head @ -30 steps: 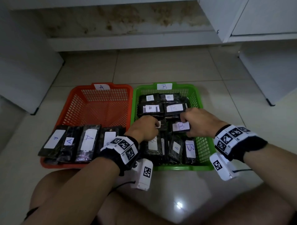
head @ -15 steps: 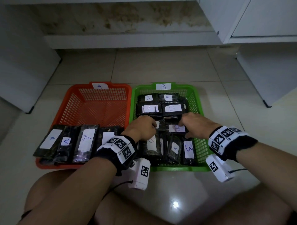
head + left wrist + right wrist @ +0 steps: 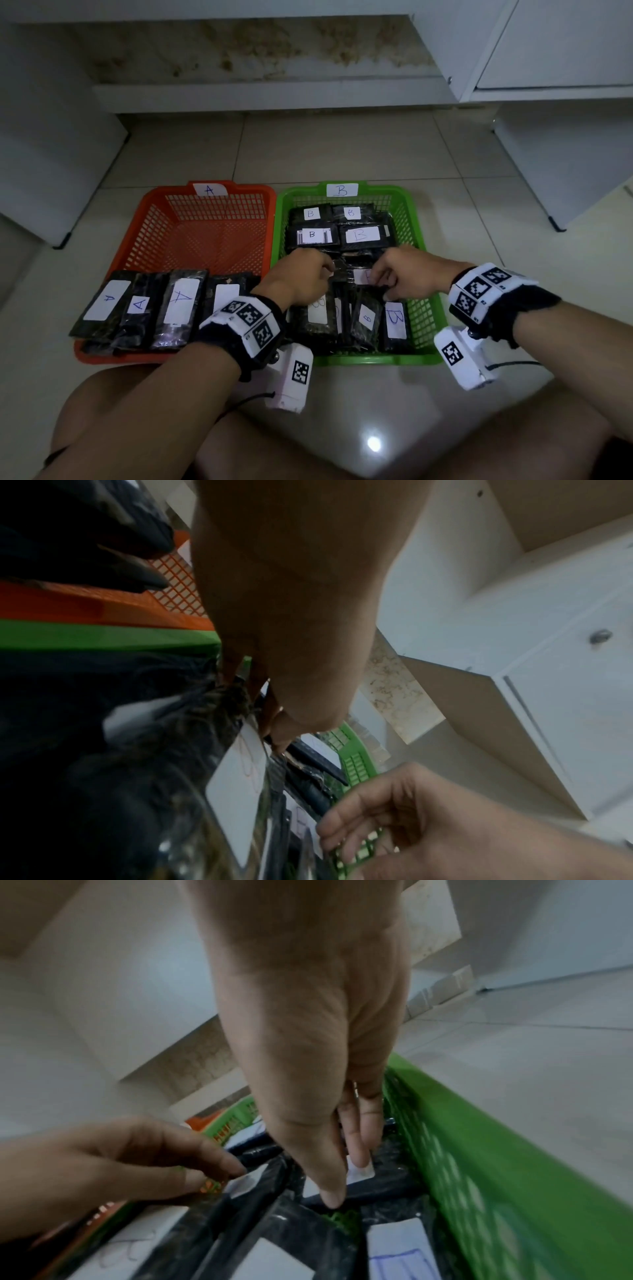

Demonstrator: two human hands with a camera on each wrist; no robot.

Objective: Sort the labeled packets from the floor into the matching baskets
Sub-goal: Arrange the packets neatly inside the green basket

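Note:
A green basket tagged B holds several black packets with B labels. Over its middle both hands hold one black B packet low among the others. My left hand pinches its left end, fingers curled. My right hand grips the right end, thumb at the near edge and fingers on the white label. The orange basket tagged A sits to the left, with several A packets across its near end.
White cabinets stand at the left and right, with a low ledge behind the baskets. Tiled floor lies beyond them. My legs are just in front of the baskets.
The packet between my hands has moved a little left and lower into the green basket. My right hand now covers more of its label.

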